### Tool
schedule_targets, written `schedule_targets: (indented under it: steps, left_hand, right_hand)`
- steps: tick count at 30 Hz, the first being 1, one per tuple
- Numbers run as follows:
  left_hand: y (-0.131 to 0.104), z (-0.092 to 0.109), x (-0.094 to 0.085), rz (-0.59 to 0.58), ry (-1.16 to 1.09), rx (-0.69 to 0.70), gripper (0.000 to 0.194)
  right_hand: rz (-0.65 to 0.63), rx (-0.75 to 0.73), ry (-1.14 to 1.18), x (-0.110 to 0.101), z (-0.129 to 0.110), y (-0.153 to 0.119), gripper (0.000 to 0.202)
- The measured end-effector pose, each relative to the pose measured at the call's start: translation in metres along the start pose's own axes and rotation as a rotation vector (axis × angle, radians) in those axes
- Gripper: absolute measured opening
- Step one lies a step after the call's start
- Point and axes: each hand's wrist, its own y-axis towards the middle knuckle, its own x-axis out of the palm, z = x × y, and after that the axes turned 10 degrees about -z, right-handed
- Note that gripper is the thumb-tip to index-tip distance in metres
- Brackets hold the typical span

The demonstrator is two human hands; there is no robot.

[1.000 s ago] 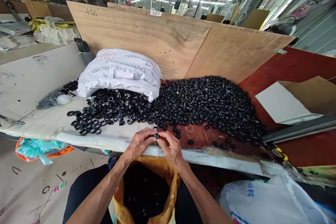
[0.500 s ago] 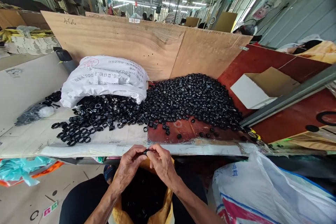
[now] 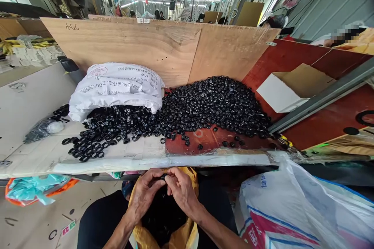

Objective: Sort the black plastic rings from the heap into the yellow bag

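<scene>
— What was in the grip?
— A small black piece [image 3: 163,177], its exact form too hidden to tell. The left hand [image 3: 146,190] and the right hand [image 3: 180,188] both pinched it narrowly between thumb and fingers, at the lower centre of the frame.
— And beneath them?
— An open yellow woven sack [image 3: 183,236], with dark contents in its mouth.
— Beyond that?
— The worktable's pale, wrapped front edge [image 3: 163,161]. Behind it, left of centre, lay loose black hexagonal rings [image 3: 93,147], partly under a stuffed white printed bag [image 3: 117,88]. Right of centre rose a heap of small black round parts [image 3: 216,103] on a red surface [image 3: 209,137].
— Farther right?
— An open white-and-brown cardboard box [image 3: 279,93].
</scene>
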Motion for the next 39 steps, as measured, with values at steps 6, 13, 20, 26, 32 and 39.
schedule_targets:
  steps: [6, 13, 20, 26, 32, 39]
  left_hand:
    - [-0.020, -0.004, -0.003, -0.147, 0.364, 0.271, 0.034]
    - [0.006, 0.039, -0.038, -0.400, 0.379, 0.224, 0.024]
    - [0.121, 0.009, -0.023, 0.162, 0.593, -0.057, 0.025]
    - [0.136, -0.014, -0.010, 0.120, 0.661, 0.022, 0.018]
    - [0.124, -0.009, -0.014, 0.082, 0.481, 0.138, 0.023]
    - [0.124, -0.004, -0.015, 0.016, 0.235, 0.062, 0.024]
  right_hand:
    - [-0.121, 0.501, 0.564, 0.008, 0.010, -0.004, 0.027]
    - [0.029, 0.059, -0.358, -0.027, 0.009, -0.006, 0.024]
    - [0.243, -0.418, -0.973, -0.119, -0.001, 0.071, 0.033]
    - [0.122, -0.447, -1.020, -0.129, 0.017, 0.084, 0.029]
    - [0.068, -0.421, -0.789, -0.099, 0.004, 0.084, 0.014]
    - [0.096, -0.347, -0.224, -0.064, -0.004, 0.097, 0.019]
